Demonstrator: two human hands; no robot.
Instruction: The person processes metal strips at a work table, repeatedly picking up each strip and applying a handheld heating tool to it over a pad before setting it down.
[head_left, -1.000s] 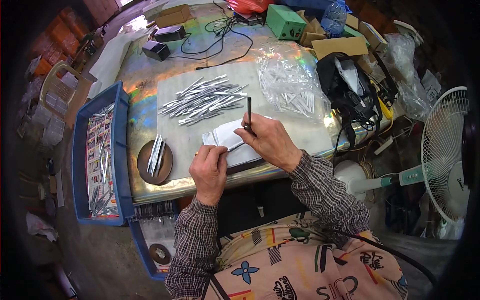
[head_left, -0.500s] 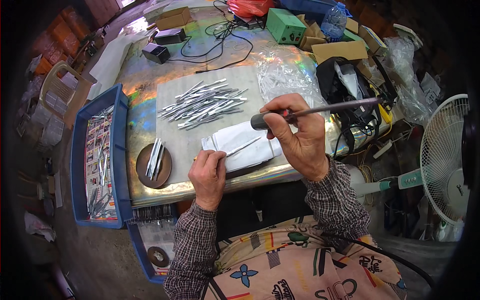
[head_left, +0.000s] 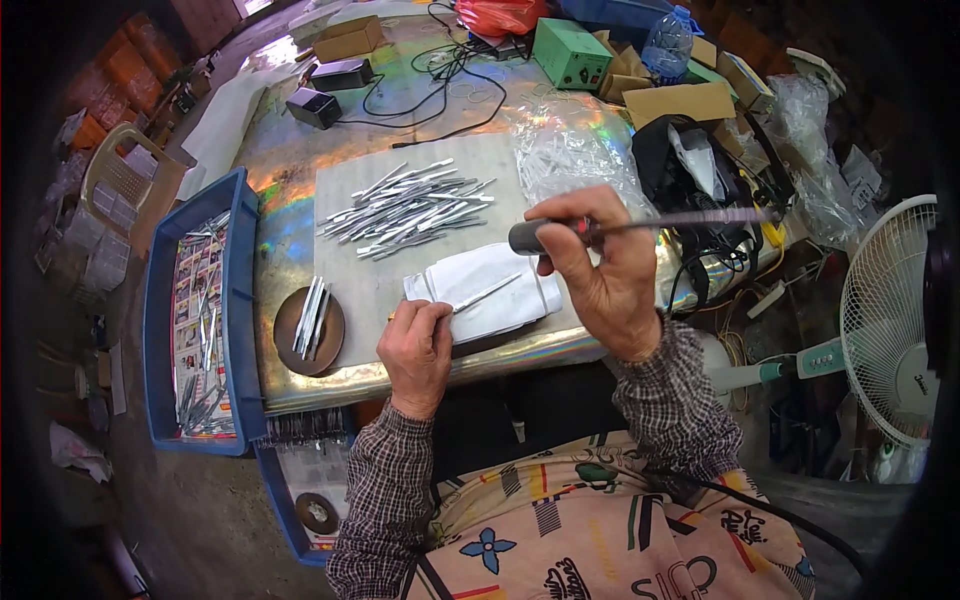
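Observation:
My left hand [head_left: 415, 350] is closed, its fingertips pinching one end of a thin silvery metal strip [head_left: 490, 291]. That strip lies slantwise on a folded white cloth pad [head_left: 470, 265] at the table's near edge. Above the pad's right side, my right hand [head_left: 605, 275] is wrapped round a screwdriver [head_left: 690, 219], with the dark handle end toward the left and the long shaft toward the right, blurred. Beyond the pad, a heap of similar metal strips [head_left: 405, 210] lies on a pale sheet. Several more strips rest on a round brown dish [head_left: 287, 335] left of my left hand.
A blue crate [head_left: 240, 320] with strips stands at the table's left side, and another blue crate [head_left: 283, 510] is lower down. Clear plastic bags [head_left: 570, 150], a black bag [head_left: 655, 160] and a green box [head_left: 570, 52] lie farther off. A fan [head_left: 890, 330] stands at right.
My right hand and the screwdriver have shifted slightly to the right, and the shaft is more blurred. My left hand and the strip stay in place.

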